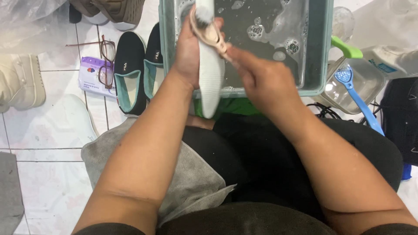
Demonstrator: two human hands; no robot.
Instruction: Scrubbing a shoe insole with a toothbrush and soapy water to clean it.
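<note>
My left hand (188,52) grips a white shoe (210,82) by its side, sole turned up, over the near edge of a teal plastic basin (317,65) of soapy water. My right hand (260,78) is closed on a pinkish-beige brush (209,32) whose head rests on the shoe's sole near the toe end. The shoe's heel hangs down past the basin rim toward my lap. The bristles are hidden against the sole.
A pair of black slip-on shoes with teal lining (130,72) lies left of the basin on white floor tiles. Eyeglasses (106,61) rest on a purple-white packet (93,76). A grey towel (191,178) covers my left thigh. A clear container with a blue brush (358,98) stands right.
</note>
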